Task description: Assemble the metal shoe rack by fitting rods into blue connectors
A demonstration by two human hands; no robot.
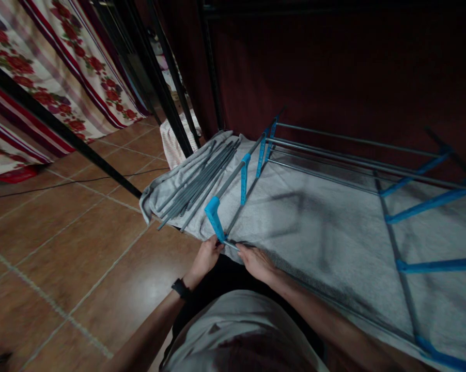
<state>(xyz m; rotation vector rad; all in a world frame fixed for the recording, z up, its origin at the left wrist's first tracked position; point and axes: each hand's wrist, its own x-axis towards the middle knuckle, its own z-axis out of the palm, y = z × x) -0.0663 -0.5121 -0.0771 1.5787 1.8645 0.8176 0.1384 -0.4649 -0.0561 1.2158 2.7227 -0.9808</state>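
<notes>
A partly assembled rack of grey metal tubes and blue plastic brackets lies on a grey blanket [295, 212]. My left hand [208, 257], wearing a dark watch, is closed around the lower end of the nearest blue bracket [214, 218]. To its right, my right hand [257, 262] pinches a metal tube [232, 245] whose end meets that bracket. Whether the tube end is fully seated inside the bracket is hidden by my fingers. Farther along the same frame side are more blue brackets [244, 181]. Long tubes [349, 155] run to the rack's other side.
A bundle of loose grey tubes [202, 181] lies at the blanket's left end. Blue brackets [438, 266] stick out at the right. Dark metal posts [155, 77] stand at the left, near a floral curtain [62, 67]. A cable [81, 181] crosses the tiled floor [112, 248].
</notes>
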